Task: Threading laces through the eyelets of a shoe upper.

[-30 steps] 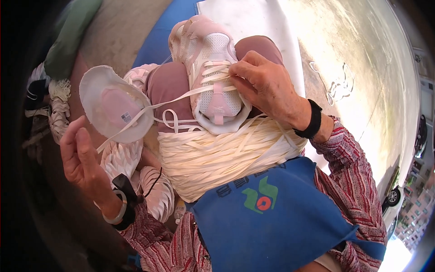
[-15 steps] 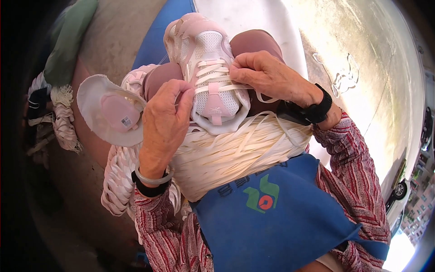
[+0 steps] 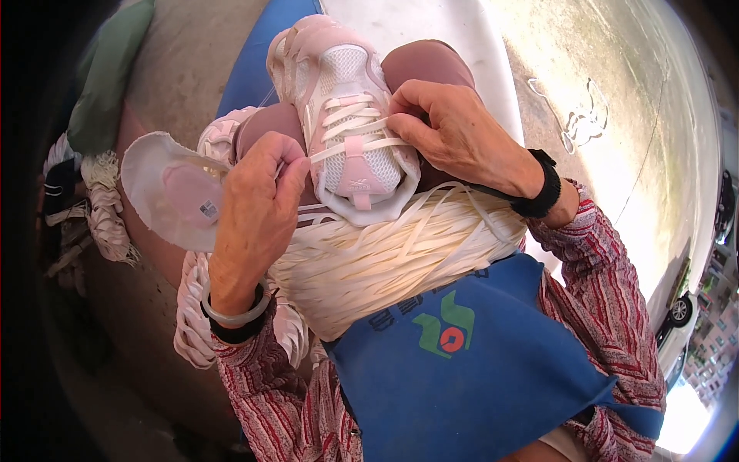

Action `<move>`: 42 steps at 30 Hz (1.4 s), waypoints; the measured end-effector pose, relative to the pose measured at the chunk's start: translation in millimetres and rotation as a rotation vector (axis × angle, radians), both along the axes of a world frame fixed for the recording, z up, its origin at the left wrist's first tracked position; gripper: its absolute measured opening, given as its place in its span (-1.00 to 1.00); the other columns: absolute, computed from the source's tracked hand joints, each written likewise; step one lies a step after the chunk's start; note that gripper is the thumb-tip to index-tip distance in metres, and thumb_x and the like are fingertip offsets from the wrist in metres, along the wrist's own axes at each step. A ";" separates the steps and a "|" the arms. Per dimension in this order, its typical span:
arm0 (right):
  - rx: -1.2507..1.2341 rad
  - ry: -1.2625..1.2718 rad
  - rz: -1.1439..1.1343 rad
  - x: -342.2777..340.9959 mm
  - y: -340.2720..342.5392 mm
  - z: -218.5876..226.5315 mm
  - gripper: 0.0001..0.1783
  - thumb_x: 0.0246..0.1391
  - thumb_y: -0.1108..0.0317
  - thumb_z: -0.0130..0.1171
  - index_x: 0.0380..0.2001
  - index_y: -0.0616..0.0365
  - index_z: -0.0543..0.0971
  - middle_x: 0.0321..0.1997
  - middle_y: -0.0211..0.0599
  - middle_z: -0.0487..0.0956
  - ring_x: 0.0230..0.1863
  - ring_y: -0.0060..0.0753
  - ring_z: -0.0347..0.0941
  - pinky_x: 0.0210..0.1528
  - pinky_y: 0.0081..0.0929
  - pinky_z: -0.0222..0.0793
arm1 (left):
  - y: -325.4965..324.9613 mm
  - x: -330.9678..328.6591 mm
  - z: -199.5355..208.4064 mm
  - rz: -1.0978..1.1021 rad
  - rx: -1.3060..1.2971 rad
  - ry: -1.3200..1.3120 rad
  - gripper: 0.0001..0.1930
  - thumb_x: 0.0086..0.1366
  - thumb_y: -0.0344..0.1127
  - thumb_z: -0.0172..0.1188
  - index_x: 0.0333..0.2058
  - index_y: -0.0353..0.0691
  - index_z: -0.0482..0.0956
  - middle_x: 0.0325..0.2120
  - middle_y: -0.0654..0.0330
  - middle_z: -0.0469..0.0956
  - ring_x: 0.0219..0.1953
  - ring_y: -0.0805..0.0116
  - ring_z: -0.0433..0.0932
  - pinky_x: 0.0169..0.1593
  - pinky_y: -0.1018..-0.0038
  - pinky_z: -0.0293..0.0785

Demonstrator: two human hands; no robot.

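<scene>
A pink-and-white mesh sneaker upper (image 3: 339, 68) rests between my knees with its heel opening toward me. White shoelace (image 3: 329, 152) zigzags through its eyelets and crosses the pink tongue. Left of the shoe, my left hand (image 3: 258, 200) pinches the lace between thumb and forefinger and holds it out taut. My right hand (image 3: 466, 135) is closed at the shoe's right eyelet edge, thumb and forefinger on the lace there. A thick bundle of cream laces (image 3: 400, 258) lies across my lap below the shoe.
A white piece with a pink patch (image 3: 165, 181) sits left of my left hand, above braided pink-white bundles (image 3: 196, 308). More lace bundles (image 3: 108, 204) hang near a green roll (image 3: 112, 77). A loose loop (image 3: 585, 119) lies on the floor. A car (image 3: 677, 312) stands far right.
My left hand has moved left and slightly down, away from the shoe, with the lace stretched behind it. The shoe and my right hand have shifted slightly in view.
</scene>
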State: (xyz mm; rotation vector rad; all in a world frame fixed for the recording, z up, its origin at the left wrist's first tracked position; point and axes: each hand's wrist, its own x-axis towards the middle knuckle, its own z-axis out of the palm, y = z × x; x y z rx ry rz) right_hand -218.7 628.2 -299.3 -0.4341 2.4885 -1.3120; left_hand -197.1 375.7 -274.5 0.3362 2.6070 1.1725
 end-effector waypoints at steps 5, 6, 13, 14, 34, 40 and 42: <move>-0.012 -0.031 -0.022 0.4 -1.2 -2.5 -0.80 0.19 0.36 0.11 -0.32 0.33 0.56 -0.48 -0.10 0.57 -0.46 -0.33 0.47 -0.38 -0.43 0.39 | 8.9 7.4 18.8 -0.053 -0.109 0.113 -0.94 0.26 -0.49 0.14 -0.37 -0.30 0.43 -0.47 0.02 0.47 -0.42 -0.04 0.50 -0.37 0.25 0.39; -0.013 -0.031 -0.022 1.1 -1.9 -3.5 -0.80 0.19 0.36 0.11 -0.32 0.33 0.56 -0.48 -0.10 0.57 -0.46 -0.33 0.47 -0.38 -0.43 0.39 | 7.9 9.0 19.7 -0.069 -0.167 0.152 -0.94 0.26 -0.49 0.15 -0.37 -0.29 0.43 -0.45 0.02 0.48 -0.41 -0.04 0.51 -0.36 0.24 0.39; -0.010 0.389 0.095 6.5 -6.6 -4.2 -0.88 0.14 0.38 0.19 -0.32 0.22 0.58 -0.43 -0.21 0.46 -0.49 -0.28 0.45 -0.42 -0.36 0.37 | 8.4 3.6 12.8 -0.053 -0.119 0.235 -0.94 0.24 -0.47 0.21 -0.31 -0.27 0.53 -0.40 0.06 0.52 -0.39 0.08 0.55 -0.33 0.31 0.43; 0.052 0.441 0.111 7.1 -8.4 -4.9 -0.88 0.12 0.37 0.21 -0.33 0.20 0.58 -0.43 -0.22 0.44 -0.49 -0.25 0.46 -0.43 -0.33 0.38 | 8.9 3.4 13.3 -0.051 -0.120 0.237 -0.94 0.24 -0.47 0.21 -0.31 -0.27 0.53 -0.40 0.06 0.52 -0.39 0.08 0.55 -0.33 0.31 0.43; -0.242 -0.375 0.155 -16.3 -4.6 0.0 -0.93 0.13 0.41 0.19 -0.37 0.17 0.57 -0.58 -0.70 0.36 -0.56 -0.86 0.20 -0.54 -0.72 0.11 | 22.0 10.2 -6.7 0.170 0.102 -0.053 -0.79 0.17 -0.42 0.30 -0.19 -0.26 0.61 -0.43 0.11 0.57 -0.44 0.34 0.51 -0.35 0.45 0.47; -0.613 -0.435 0.185 -7.5 1.8 -8.0 -0.94 0.10 0.47 0.24 -0.32 0.16 0.61 -0.47 -0.60 0.44 -0.49 -0.80 0.25 -0.47 -0.69 0.15 | 35.6 -6.8 -15.8 -0.099 0.146 0.185 -0.76 0.16 -0.44 0.27 -0.15 -0.25 0.62 -0.38 0.11 0.56 -0.39 0.33 0.53 -0.26 0.42 0.48; -0.528 -0.200 0.223 -5.3 -0.2 -3.0 -0.92 0.08 0.49 0.26 -0.31 0.15 0.63 -0.44 -0.56 0.45 -0.46 -0.75 0.28 -0.44 -0.67 0.17 | 35.3 -13.2 -15.0 -0.123 0.170 0.137 -0.76 0.16 -0.45 0.26 -0.16 -0.25 0.62 -0.39 0.13 0.55 -0.37 0.33 0.54 -0.25 0.41 0.48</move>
